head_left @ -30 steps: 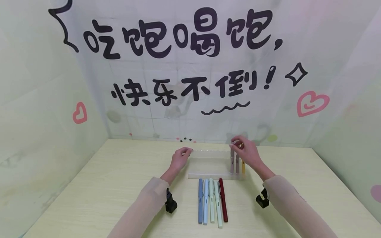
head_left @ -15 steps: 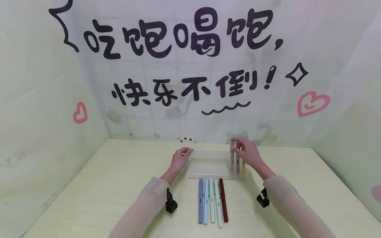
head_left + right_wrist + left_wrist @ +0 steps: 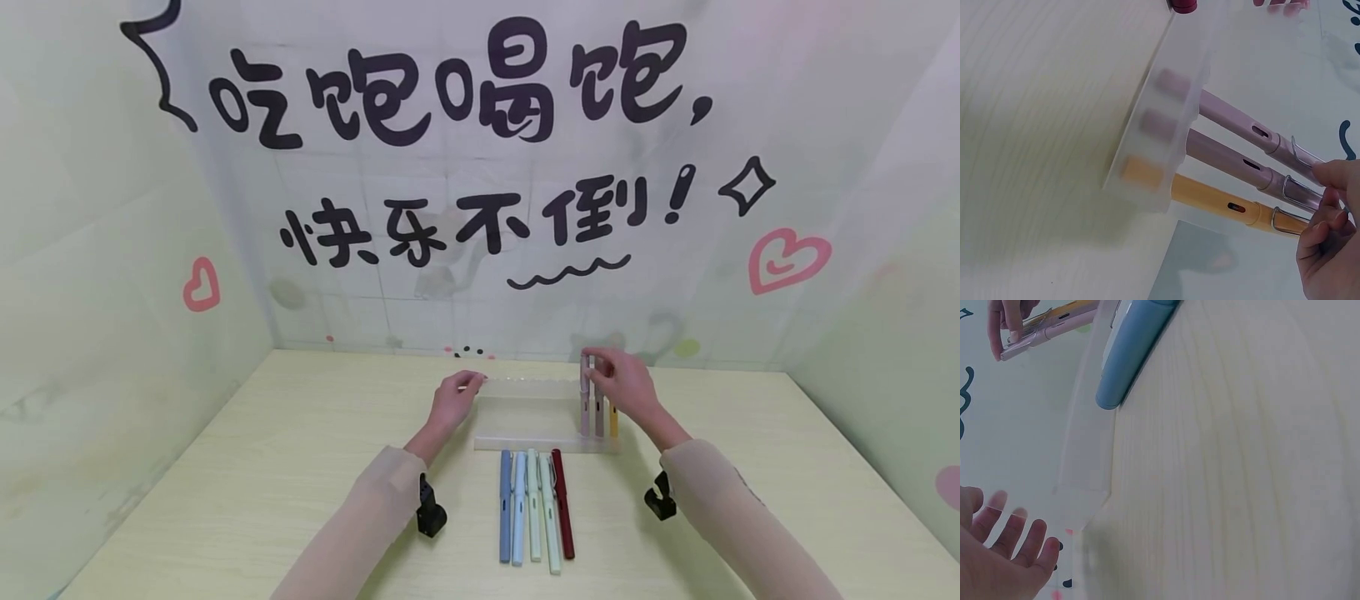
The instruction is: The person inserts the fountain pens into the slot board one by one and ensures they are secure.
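A translucent pen rack [image 3: 525, 444] stands near the back wall. At its left end my left hand [image 3: 453, 400] holds the upper corner; in the left wrist view the fingers [image 3: 1032, 540] are seen partly through the clear plastic. My right hand [image 3: 626, 385] pinches the cap end of a pale lilac pen [image 3: 1238, 122], which stands with its lower end in the rack. Beside it a mauve pen [image 3: 1225, 156] and a yellow pen [image 3: 1213, 199] stand in the rack too. The right fingers partly hide the tops of these pens.
In front of the rack several pens lie side by side on the table: a dark blue pen [image 3: 505, 508], a light blue pen [image 3: 519, 510], two pale green ones and a dark red pen [image 3: 562, 504]. A printed wall sheet [image 3: 480, 317] rises behind.
My right hand's fingers have shifted slightly at the top of the lilac pen, showing more of its cap. The left hand, the rack and the lying pens look unchanged.
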Demonstrator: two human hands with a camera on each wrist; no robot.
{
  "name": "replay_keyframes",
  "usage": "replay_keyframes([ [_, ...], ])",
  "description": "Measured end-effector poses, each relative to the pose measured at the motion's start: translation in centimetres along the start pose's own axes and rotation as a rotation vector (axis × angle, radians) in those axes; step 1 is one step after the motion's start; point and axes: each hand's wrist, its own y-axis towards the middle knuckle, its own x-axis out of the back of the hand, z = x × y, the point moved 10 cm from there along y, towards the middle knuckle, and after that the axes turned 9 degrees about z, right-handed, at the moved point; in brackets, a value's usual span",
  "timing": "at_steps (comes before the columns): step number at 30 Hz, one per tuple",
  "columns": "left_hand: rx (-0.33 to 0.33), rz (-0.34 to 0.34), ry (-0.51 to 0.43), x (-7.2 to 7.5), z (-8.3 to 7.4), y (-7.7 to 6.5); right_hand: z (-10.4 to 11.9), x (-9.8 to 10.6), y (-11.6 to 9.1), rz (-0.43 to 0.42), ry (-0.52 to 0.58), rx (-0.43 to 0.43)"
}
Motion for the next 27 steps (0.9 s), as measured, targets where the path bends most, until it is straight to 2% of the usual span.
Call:
replay_keyframes([
  [16,0.009,0.001,-0.002,-0.01,0.05,0.01,-0.38,0.01,0.13,-0.006,0.007,-0.046],
  [27,0.020,-0.001,-0.004,0.02,0.04,-0.02,-0.52,0.01,0.17,-0.024,0.015,-0.048],
])
